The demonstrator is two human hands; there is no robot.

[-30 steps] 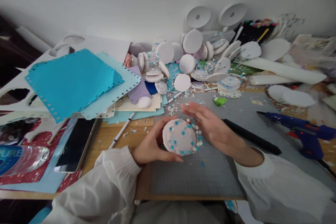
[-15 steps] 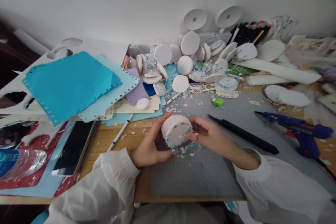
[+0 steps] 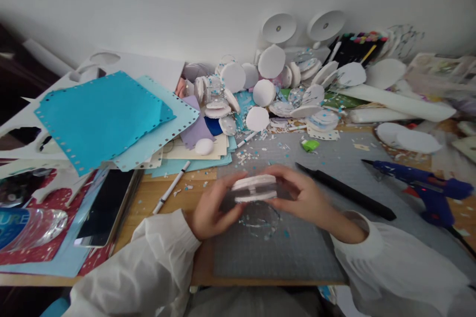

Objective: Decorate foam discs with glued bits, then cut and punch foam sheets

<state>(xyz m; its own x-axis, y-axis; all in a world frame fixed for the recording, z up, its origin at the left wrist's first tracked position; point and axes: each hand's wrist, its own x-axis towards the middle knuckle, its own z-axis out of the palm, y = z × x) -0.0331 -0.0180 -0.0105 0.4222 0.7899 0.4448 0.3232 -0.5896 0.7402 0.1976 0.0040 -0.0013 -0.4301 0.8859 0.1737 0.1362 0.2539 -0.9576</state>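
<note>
Between my two hands I hold a white round foam piece [image 3: 255, 182] edge-on above the grey cutting mat [image 3: 282, 257]. It shows as two discs, one over the other, with a gap and a small white support between them. My left hand [image 3: 215, 208] is closed on its left edge, and my right hand [image 3: 299, 190] grips its right edge. Below it hangs or lies a thin clear ring with small blue and white bits [image 3: 260, 220]; whether it is fastened to the discs I cannot tell.
Similar white discs [image 3: 257, 119] are heaped at the back. On the right lie a black pen-like tool [image 3: 349, 193] and a blue glue gun [image 3: 420, 181]. To the left are a white marker [image 3: 171, 188], blue paper [image 3: 104, 119], a phone [image 3: 106, 208] and a plastic bottle [image 3: 33, 228].
The foam piece has turned from showing its decorated round face to lying edge-on, revealing the gap between its discs. Both hands have shifted their hold with it.
</note>
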